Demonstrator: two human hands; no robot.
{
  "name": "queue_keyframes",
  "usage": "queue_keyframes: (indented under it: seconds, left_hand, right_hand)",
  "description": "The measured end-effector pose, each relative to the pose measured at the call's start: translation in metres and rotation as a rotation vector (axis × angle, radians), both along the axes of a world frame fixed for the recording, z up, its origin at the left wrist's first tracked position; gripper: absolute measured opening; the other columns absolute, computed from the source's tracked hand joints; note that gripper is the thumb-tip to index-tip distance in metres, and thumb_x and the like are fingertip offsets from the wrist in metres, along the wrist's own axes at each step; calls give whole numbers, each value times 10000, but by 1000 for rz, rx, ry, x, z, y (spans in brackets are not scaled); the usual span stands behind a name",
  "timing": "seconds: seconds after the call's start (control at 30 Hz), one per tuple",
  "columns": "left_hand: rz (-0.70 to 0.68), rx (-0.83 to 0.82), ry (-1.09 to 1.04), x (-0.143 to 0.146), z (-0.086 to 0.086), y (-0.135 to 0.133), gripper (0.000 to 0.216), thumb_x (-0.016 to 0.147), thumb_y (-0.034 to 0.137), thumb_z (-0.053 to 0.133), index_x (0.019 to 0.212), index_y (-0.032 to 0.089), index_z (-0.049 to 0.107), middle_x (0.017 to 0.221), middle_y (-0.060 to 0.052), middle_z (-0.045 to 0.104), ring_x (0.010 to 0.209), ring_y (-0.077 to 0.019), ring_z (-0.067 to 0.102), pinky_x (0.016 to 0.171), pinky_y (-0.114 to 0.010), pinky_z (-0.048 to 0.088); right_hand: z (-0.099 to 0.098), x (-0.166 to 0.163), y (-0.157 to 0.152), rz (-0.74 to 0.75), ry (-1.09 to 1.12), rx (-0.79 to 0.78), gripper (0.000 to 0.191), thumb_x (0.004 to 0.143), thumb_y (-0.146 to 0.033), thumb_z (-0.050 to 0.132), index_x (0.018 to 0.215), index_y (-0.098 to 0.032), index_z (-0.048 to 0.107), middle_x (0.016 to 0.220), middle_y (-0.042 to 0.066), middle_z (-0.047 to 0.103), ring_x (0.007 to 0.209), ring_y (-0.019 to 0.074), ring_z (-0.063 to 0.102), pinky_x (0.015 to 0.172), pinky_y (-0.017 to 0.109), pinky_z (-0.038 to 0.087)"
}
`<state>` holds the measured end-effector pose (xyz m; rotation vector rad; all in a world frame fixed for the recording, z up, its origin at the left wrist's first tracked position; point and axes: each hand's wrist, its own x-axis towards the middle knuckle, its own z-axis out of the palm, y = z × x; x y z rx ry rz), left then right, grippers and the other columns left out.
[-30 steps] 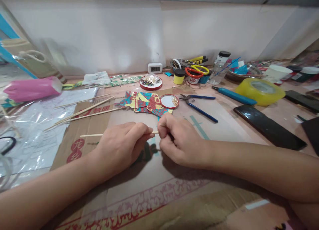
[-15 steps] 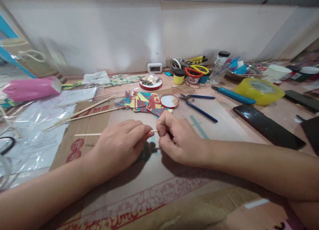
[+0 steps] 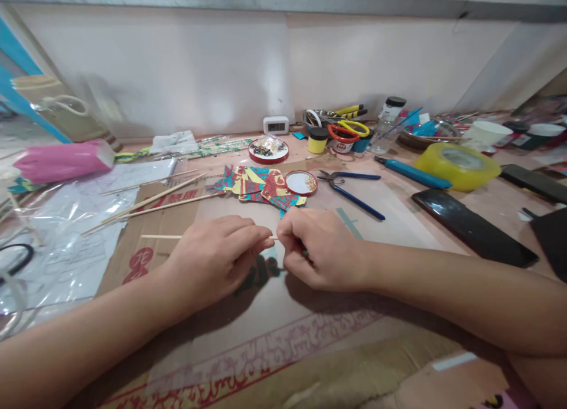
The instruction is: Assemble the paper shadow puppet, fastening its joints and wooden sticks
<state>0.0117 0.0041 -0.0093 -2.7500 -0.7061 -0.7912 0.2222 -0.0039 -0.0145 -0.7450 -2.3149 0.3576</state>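
Observation:
A thin wooden stick (image 3: 162, 236) runs level through the fingers of my left hand (image 3: 221, 249), its long end sticking out to the left. My right hand (image 3: 321, 249) is closed around the stick's other end; what its fingertips do there is hidden. Just beyond my hands lies a painted paper figure (image 3: 254, 183) in red, blue and yellow, its parts joined by small fasteners. A red-rimmed lid (image 3: 301, 183) with small gold bits rests on its right part. Blue-handled pliers (image 3: 354, 190) lie opened to the right.
Several more sticks (image 3: 150, 205) lie left on the cardboard (image 3: 119, 261). Farther back stand a bead-filled lid (image 3: 268, 149), a digital clock (image 3: 275, 125), paint jars (image 3: 318, 140) and scissors (image 3: 354, 127). At right are a blue cutter (image 3: 416, 172), yellow tape roll (image 3: 458, 166) and black phone (image 3: 473, 227).
The view has shifted slightly, so the background sits a little lower. Both hands keep their hold on the stick, with the right fingers now closer over its end.

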Motion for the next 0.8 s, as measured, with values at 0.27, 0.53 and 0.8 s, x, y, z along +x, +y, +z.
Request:
queue_keyframes:
  seconds: [0.27,0.53,0.8]
  left_hand:
    - [15,167,-7,-4,1,-3,170,959,121,469,994,143,635,801,-31,718,665,-155,615,601,-276,478]
    - [30,340,138,-5,12,-6,209,960,106,443,1034,105,639,795,-48,703,668,-187,604,591,-311,485]
    - [92,48,-27,8,5,-6,305,995,185,401,816,136,643,777,-61,696,686,-181,626,646,-308,505]
  right_hand:
    - [3,-3,-5,-38,130,-276,166,782,-110,454,819,-235,351,659,-61,437,531,107,378,520,250,268]
    - [1,-14,-8,0,501,-753,147,820,-121,431,825,-244,351,665,-85,349,541,95,332,483,217,300]
    - [-1,-4,-4,-59,215,-368,164,771,-111,458,831,-236,369,667,-69,412,526,100,364,518,254,264]
